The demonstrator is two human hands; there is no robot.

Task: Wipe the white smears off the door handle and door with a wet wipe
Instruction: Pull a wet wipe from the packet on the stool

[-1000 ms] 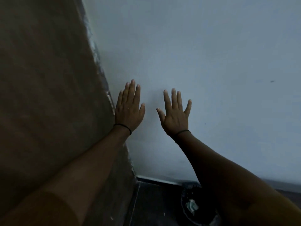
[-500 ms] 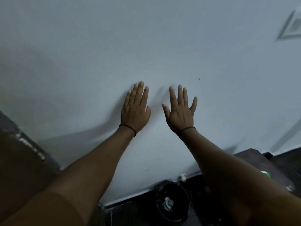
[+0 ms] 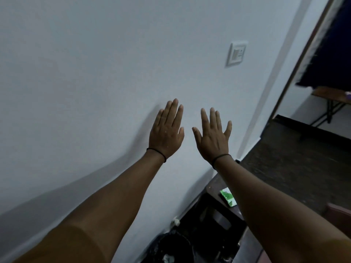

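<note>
Both arms stretch out in front of a plain white wall (image 3: pixel 95 73). My left hand (image 3: pixel 167 132) is held up with straight fingers close together, palm toward the wall, holding nothing. My right hand (image 3: pixel 213 136) is beside it, fingers straight and slightly spread, also empty. Each wrist carries a thin black band. A green and white pack (image 3: pixel 228 199), possibly the wet wipes, lies on a dark stool (image 3: pixel 214 188) below my right forearm. Neither the door nor its handle is in view.
A white switch plate (image 3: pixel 236 54) is on the wall at upper right. A black bin (image 3: pixel 171 247) with crumpled paper stands on the floor by the wall. At the right a doorway (image 3: pixel 296 76) opens onto a dark floor and a folding table (image 3: pixel 330 97).
The view has swung to the right: the brown surface on the left is gone, and the switch plate, stool and doorway have come in. Both hands stay raised and open.
</note>
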